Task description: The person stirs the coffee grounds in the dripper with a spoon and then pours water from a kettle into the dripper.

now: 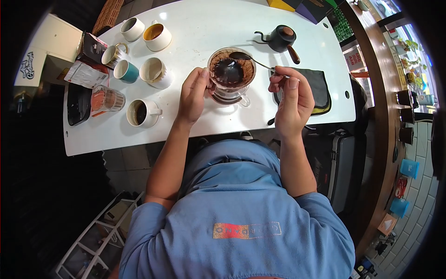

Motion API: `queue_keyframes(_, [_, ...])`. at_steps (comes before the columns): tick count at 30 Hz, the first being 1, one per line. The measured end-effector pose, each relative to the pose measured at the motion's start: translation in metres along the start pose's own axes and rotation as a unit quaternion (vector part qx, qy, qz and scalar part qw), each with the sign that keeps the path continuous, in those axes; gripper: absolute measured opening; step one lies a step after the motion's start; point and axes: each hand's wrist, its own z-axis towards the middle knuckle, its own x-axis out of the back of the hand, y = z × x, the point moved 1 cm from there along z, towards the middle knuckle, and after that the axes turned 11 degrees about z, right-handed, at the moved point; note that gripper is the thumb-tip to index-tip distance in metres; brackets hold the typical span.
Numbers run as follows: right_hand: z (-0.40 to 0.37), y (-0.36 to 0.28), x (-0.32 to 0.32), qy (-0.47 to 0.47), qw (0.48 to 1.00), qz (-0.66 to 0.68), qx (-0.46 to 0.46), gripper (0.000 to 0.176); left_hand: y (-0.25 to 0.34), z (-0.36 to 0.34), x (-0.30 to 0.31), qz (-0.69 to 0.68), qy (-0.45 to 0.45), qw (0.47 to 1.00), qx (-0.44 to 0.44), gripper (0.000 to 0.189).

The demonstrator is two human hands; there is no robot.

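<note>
My right hand (291,100) pinches the handle of a dark spoon (240,56), whose bowl hangs over the far rim of the coffee dripper (251,80). Wet coffee grounds (227,72) line the filter inside, with dark shiny liquid pooled in the middle. At the dripper's left side, my left hand (191,95) is closed on its edge, the thumb up and the other fingers partly hidden. Beneath the dripper stands a glass coffee server (245,100) with a clear handle. A white mug (143,113) holding dark coffee stands to the left of my left hand.
A black gooseneck kettle (281,38) stands back right, with a folded dark cloth (316,90) nearer me. Several cups, including a teal one (126,71), crowd the left side. A ribbed glass (108,100), a foil bag (87,74) and a black tray (78,104) line the left edge.
</note>
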Motion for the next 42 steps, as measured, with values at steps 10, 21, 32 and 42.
queue_keyframes(10, [-0.012,0.005,-0.01,0.041,0.999,-0.013,0.011,0.024,0.007,0.0,0.004,0.008,-0.052,0.998,0.024,0.025])
queue_keyframes(21, [-0.019,0.007,-0.021,0.075,0.997,-0.019,0.013,0.024,0.009,0.004,0.012,0.017,-0.059,0.998,0.017,0.026])
queue_keyframes(32, [-0.015,0.003,-0.02,0.045,0.998,-0.044,-0.006,0.023,0.004,0.001,0.012,0.0,-0.051,0.999,0.001,0.026])
queue_keyframes(42, [-0.002,0.007,-0.002,0.004,0.997,-0.062,-0.045,0.019,0.001,-0.008,-0.003,0.014,0.008,1.0,-0.001,0.026])
